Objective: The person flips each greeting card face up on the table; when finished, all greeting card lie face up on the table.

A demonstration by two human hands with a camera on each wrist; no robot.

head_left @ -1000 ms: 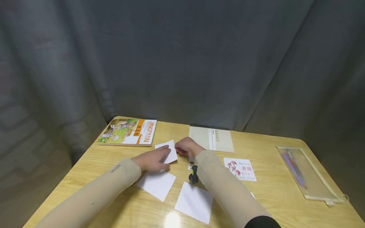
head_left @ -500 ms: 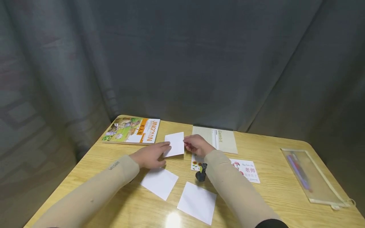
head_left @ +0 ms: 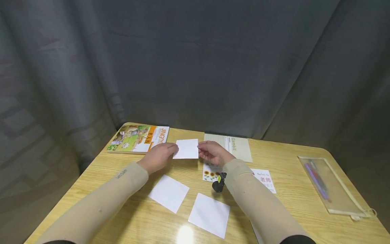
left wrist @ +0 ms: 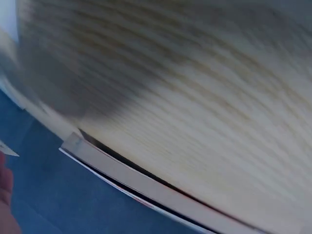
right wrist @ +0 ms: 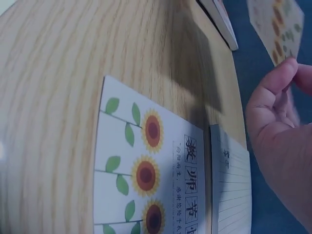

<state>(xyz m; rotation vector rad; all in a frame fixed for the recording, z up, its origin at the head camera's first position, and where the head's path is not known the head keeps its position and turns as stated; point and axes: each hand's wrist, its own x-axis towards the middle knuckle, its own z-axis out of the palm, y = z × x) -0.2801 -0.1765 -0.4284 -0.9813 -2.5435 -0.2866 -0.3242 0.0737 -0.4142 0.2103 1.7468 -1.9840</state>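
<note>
A square card (head_left: pixel 186 149) is lifted above the table, its plain white side facing the head camera. In the right wrist view the card's (right wrist: pixel 279 22) other side shows printed sunflowers. My left hand (head_left: pixel 158 156) holds its left edge; only a bit of that hand (left wrist: pixel 6 204) enters the left wrist view. At the right edge, my right hand (head_left: pixel 215 153) pinches the card between thumb and fingers. Below the right hand lies a sunflower card (head_left: pixel 210 172), printed side up. Two white square cards (head_left: pixel 169 194) lie nearer the front, blank sides up.
A picture-covered book (head_left: pixel 137 139) lies at the back left. Behind the right hand is a lined notebook (head_left: pixel 239 149). A carnation card (head_left: pixel 264 180) is partly under the right sleeve. The zip pouch (head_left: pixel 332 188) with pens lies far right. A dark curtain (head_left: pixel 195 67) hangs behind the table.
The hands have raised the card off the table, moving it slightly away and turning it level. The left hand, earlier laid over the card, now holds its left edge.
</note>
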